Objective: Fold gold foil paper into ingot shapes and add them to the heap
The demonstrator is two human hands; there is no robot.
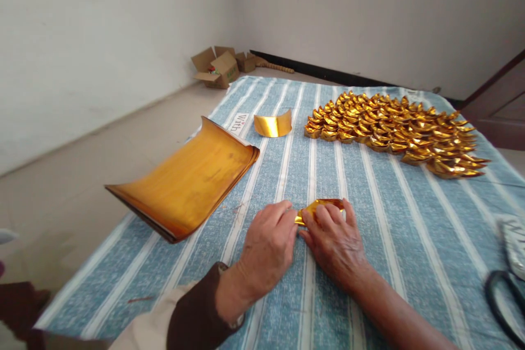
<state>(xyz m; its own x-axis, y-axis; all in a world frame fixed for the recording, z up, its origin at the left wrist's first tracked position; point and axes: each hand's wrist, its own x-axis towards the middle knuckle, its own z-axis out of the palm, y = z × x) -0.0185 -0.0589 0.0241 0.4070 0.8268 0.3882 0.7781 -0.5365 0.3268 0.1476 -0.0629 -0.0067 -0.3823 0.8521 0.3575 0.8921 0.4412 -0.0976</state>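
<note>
A partly folded piece of gold foil paper [318,208] lies on the striped tablecloth, between my two hands. My left hand [268,246] is closed, its thumb and fingers pinching the foil's left end. Over the foil's middle and right part rests my right hand [336,240], fingers bent and pressed onto it. Beyond them a single small gold sheet [273,124] lies curled up at its ends. To the left is a stack of large gold foil sheets [184,178] with curling edges. Many folded gold ingot shapes [381,126] stand in close rows at the far right.
The blue and white striped tablecloth [283,169] covers the table. Black scissor handles [506,306] show at the right edge, near a grey printed item [514,243]. Open cardboard boxes [217,68] stand on the floor past the far left corner, by the walls.
</note>
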